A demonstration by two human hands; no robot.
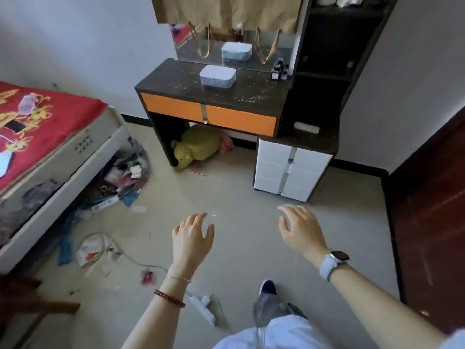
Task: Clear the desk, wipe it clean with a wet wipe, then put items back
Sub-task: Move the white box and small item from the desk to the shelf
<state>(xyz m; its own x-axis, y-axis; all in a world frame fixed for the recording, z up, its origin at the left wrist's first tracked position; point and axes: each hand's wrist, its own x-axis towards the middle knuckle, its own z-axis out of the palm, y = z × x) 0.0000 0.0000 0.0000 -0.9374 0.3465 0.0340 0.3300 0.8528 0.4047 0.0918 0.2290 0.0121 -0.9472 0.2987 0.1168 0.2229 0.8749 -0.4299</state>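
The dark desk (173,83) with two orange drawer fronts stands against the far wall under a mirror. Its top is dusty and speckled with white crumbs. A white lidded box (218,75) sits on the middle of the desk top. Small dark bottles (278,71) stand at its right rear corner. My left hand (192,239) and my right hand (300,229) are stretched forward over the floor, well short of the desk. Both have relaxed, spread fingers and hold nothing.
A bed with a red cover (37,122) lies at the left, with clutter and a cable on the floor beside it. A green plush toy (195,147) lies under the desk. White drawers (289,168) and dark shelving (334,46) stand right. A dark door (432,217) is far right.
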